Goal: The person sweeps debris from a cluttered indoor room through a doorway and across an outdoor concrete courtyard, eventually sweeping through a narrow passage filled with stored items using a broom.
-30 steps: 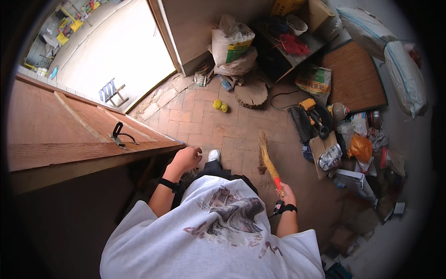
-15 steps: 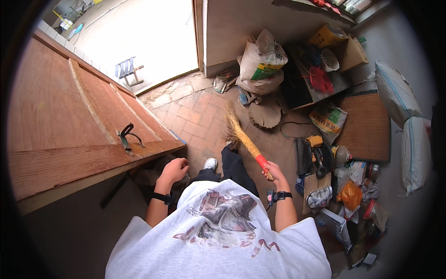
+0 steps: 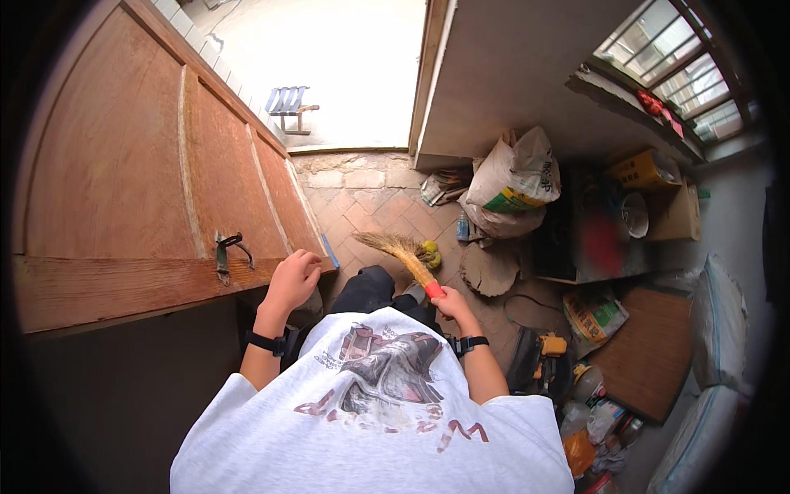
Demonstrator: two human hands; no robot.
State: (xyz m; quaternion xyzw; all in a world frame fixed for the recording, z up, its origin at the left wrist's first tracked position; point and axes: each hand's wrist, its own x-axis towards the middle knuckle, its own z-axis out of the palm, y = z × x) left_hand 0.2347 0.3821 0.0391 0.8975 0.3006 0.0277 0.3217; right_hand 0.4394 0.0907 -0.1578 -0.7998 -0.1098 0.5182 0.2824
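Note:
My right hand grips the red handle of a small straw hand broom, whose bristles point left and away over the brick floor. My left hand is curled against the edge of the open wooden door, near its black metal latch. Both wrists wear dark bands. My dark trousers and a shoe show below the broom.
White filled sacks lean at the wall by the doorway. A round wood slab, yellow balls, boxes, tools and bottles crowd the right side. A small blue stool stands outside in bright light.
The view has swung right and toward the door. The broom has swept from my right side over to the left in front of me; my left hand has come up to the door edge.

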